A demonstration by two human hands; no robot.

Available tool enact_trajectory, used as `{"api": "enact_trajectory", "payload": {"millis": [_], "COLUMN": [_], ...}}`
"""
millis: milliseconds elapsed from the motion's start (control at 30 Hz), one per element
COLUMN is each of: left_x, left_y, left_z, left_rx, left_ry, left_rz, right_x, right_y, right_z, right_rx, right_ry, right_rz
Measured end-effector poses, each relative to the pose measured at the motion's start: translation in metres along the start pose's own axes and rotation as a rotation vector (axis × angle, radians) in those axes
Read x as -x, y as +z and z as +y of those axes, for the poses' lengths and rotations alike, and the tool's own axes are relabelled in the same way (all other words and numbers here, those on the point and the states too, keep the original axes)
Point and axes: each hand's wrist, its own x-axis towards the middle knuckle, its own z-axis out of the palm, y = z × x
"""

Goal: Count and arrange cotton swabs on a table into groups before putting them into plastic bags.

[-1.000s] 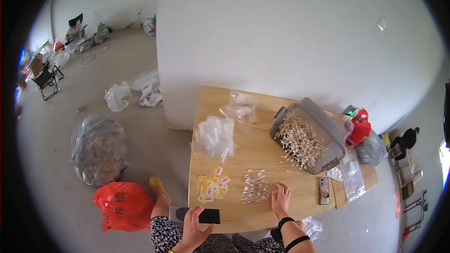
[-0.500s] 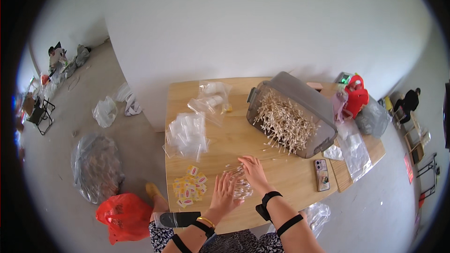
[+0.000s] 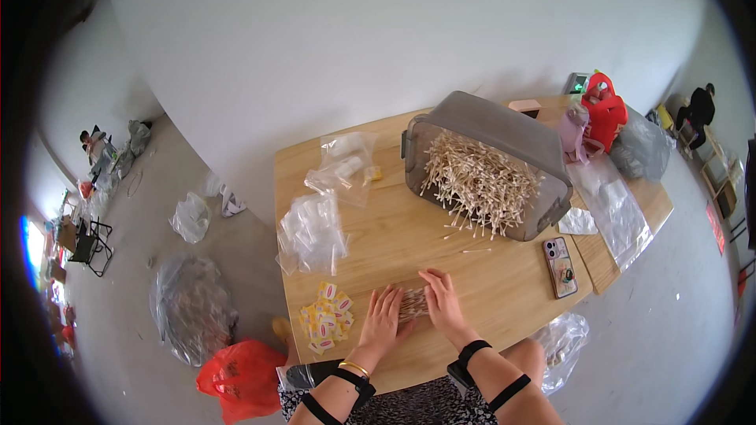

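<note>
A bundle of cotton swabs (image 3: 413, 304) lies on the table near its front edge, pressed between my two hands. My left hand (image 3: 383, 319) bears on its left side, fingers close together and slightly curved. Against the right side rests my right hand (image 3: 444, 307), its fingers bent over the swab ends. Parts of the bundle are hidden under the fingers. Left of my left hand is a pile of small yellow and white paper labels (image 3: 326, 318). Beyond the hands, a grey translucent bin (image 3: 504, 130) lies tipped on its side, with a heap of loose cotton swabs (image 3: 480, 181) spilling at its opening.
Clear plastic bags (image 3: 311, 232) lie at the table's left, with more bags (image 3: 346, 161) behind. A phone (image 3: 560, 267) is at the right. Farther right are a red bag (image 3: 605, 114) and plastic sheeting (image 3: 610, 205). A red plastic bag (image 3: 242, 378) sits on the floor.
The view has shifted. My hands have drawn closer on both sides of the swabs, which now lie in a tighter, more even bundle.
</note>
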Motion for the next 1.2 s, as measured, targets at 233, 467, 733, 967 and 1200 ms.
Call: {"api": "enact_trajectory", "payload": {"millis": [233, 467, 733, 967, 1200], "left_x": [0.006, -0.003, -0.020, -0.024, 0.010], "left_y": [0.006, -0.013, 0.014, 0.014, -0.029], "left_z": [0.001, 0.026, 0.019, 0.044, 0.039], "left_rx": [-0.043, -0.153, -0.277, -0.256, -0.864], "left_ry": [0.075, -0.059, -0.141, -0.163, -0.019], "left_rz": [-0.011, -0.063, -0.072, -0.059, -0.134], "right_x": [0.013, 0.033, 0.034, 0.039, 0.033], "right_y": [0.041, -0.029, -0.026, -0.043, 0.000], "right_z": [-0.013, 0.008, 0.015, 0.024, 0.008], "right_rx": [0.014, 0.634, 0.765, 0.896, 0.687], "right_ry": [-0.079, -0.002, -0.018, 0.002, 0.085], "right_rz": [-0.058, 0.163, 0.092, 0.014, -0.034]}}
